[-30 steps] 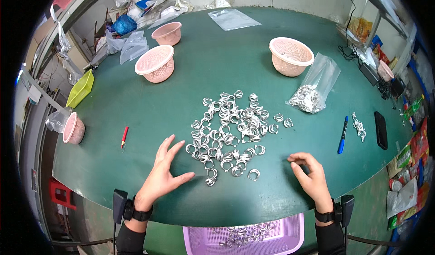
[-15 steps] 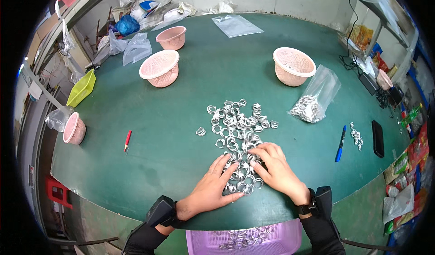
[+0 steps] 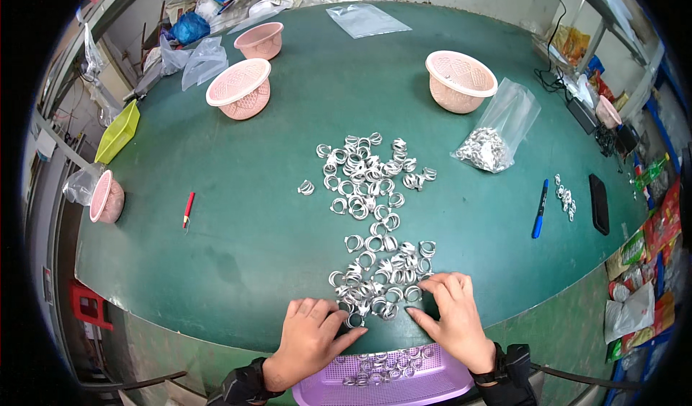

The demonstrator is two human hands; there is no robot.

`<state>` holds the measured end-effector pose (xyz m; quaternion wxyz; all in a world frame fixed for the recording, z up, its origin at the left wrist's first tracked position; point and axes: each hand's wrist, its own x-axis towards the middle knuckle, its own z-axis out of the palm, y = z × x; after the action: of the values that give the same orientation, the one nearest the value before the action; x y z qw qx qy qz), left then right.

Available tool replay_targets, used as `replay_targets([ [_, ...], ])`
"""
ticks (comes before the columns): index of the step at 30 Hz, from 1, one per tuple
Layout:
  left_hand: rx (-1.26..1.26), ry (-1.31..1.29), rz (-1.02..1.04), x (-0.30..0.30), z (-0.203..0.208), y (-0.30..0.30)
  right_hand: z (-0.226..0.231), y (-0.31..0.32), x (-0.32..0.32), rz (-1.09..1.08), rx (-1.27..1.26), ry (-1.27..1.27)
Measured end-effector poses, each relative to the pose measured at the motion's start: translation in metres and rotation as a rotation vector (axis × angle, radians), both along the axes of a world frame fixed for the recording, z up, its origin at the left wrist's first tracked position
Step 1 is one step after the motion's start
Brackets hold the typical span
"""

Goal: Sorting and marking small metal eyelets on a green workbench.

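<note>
Silver metal rings lie on the green table in two groups, a far one (image 3: 358, 171) and a near one (image 3: 382, 280), joined by a few rings between. My left hand (image 3: 311, 337) is at the near group's left side, fingers curved and thumb spread away, its fingertips beside the rings. On the right side, my right hand (image 3: 455, 316) has its thumb and forefinger apart, with the fingertips against the outer rings. Neither hand is closed around anything. Below the table's near edge is a purple basket (image 3: 306, 391) with more rings inside.
Pink baskets (image 3: 241, 92) (image 3: 461, 81) stand farther back. A clear bag of small silver pieces (image 3: 483, 148) lies at right, near a blue pen (image 3: 540, 210) and a black phone-like slab (image 3: 599, 204). A red-handled tool (image 3: 189, 210) lies at left.
Both hands have drawn back toward the near edge, and rings have slid nearer with them. The single pile has spread into two groups. The whole view has shifted slightly.
</note>
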<state>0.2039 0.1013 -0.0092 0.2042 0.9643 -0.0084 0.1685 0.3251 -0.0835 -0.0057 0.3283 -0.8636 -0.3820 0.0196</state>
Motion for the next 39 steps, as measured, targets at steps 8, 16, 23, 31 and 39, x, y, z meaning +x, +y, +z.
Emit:
replay_targets([
  [8, -0.196, 0.017, -0.088, 0.0, -0.01, -0.014, -0.005, -0.003, -0.01, 0.02, 0.054, -0.038],
  [16, -0.226, 0.084, -0.053, -0.004, -0.008, -0.017, -0.008, -0.001, -0.01, 0.032, 0.027, -0.128],
  [23, -0.401, 0.173, -0.095, 0.001, -0.002, -0.015, -0.003, -0.013, -0.011, 0.113, 0.022, 0.059],
  [31, -0.252, 0.17, 0.042, -0.01, 0.004, -0.022, 0.006, -0.011, -0.018, 0.051, 0.016, 0.116],
  [39, -0.729, 0.262, -0.04, -0.009, 0.002, -0.033, 0.004, -0.016, -0.032, 0.079, 0.221, 0.529],
])
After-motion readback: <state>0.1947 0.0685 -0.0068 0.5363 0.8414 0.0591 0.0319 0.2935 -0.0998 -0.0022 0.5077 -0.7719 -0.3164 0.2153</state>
